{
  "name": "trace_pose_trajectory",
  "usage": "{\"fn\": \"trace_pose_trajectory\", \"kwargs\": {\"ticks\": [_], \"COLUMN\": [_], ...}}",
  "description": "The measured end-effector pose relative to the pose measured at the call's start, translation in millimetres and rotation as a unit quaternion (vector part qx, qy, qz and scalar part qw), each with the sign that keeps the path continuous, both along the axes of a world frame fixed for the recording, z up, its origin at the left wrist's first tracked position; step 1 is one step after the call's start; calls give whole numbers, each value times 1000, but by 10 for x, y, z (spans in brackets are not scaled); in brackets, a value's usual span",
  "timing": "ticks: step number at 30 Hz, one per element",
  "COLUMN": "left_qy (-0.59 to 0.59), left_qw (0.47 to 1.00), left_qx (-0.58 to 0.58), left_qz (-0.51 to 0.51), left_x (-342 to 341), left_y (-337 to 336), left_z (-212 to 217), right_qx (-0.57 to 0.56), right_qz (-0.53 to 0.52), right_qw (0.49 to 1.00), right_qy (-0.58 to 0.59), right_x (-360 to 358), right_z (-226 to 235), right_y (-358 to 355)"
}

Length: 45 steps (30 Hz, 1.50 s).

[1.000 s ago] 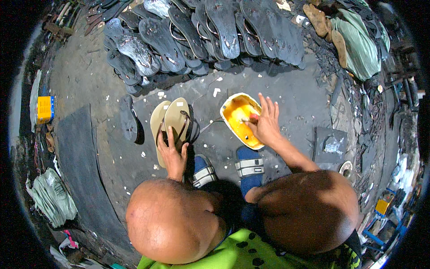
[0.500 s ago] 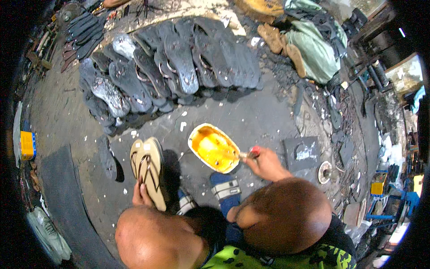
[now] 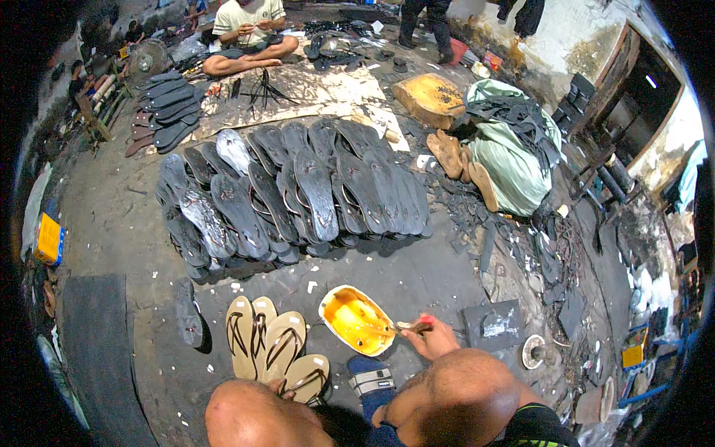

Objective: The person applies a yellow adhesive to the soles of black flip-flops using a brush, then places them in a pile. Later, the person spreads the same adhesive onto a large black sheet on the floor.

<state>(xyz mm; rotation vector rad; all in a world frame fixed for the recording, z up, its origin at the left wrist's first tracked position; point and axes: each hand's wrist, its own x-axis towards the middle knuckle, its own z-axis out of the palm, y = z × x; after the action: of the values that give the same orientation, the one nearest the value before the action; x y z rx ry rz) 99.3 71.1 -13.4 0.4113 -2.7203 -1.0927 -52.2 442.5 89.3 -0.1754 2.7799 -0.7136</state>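
Note:
My right hand [image 3: 435, 342] is closed around the short handle of a brush [image 3: 408, 326]. The brush's tip reaches over the near right rim into a pale oval tub [image 3: 325, 298] of orange-yellow glue-like paste [image 3: 356, 316]. At my left knee, my left hand [image 3: 283, 390] grips several beige flip-flops [image 3: 286, 339] with dark straps, fanned apart. Only a few fingertips show; the knee hides the rest of that hand.
Beyond the tub lie rows of dark soles [image 3: 313, 190], some smeared white. A pale green sack [image 3: 514, 167] stands at the right near brown soles [image 3: 445, 155]. A person [image 3: 249, 33] sits cross-legged at the back. A dark mat [image 3: 97, 350] lies left.
The view has tilted up, bringing the seated person and doorway into sight. The flip-flops at my left hand have spread into a fan. My right hand still holds the brush at the tub.

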Motion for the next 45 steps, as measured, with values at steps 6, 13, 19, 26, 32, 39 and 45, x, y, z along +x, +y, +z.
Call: {"fn": "trace_pose_trajectory", "kwargs": {"ticks": [6,13,19,26,32,39,45], "left_qy": [8,31,10,-13,72,3,11], "left_qw": [988,925,929,803,678,787,700], "left_qx": [-85,-161,-57,596,723,602,707], "left_qz": [-126,-343,-365,-5,-113,-133,-102], "left_x": [175,118,-211,-1009,-1823,-1779,-1909], "left_y": [46,-57,-76,-105,338,603,584], "left_z": [-314,-590,-451,822,1656,1680,1634], "right_qx": [-24,-23,5,-373,-619,-591,-348], "right_qz": [-7,12,36,-80,-120,-60,354], "right_qw": [999,1000,999,911,775,785,825], "right_qy": [36,0,-38,-159,-41,174,271], "right_x": [-10,-27,37,-294,-954,-1355,-955], "right_z": [101,-40,-188,311,1101,1005,1053], "right_y": [-71,-70,138,-6,-1049,-1451,-1348]}}
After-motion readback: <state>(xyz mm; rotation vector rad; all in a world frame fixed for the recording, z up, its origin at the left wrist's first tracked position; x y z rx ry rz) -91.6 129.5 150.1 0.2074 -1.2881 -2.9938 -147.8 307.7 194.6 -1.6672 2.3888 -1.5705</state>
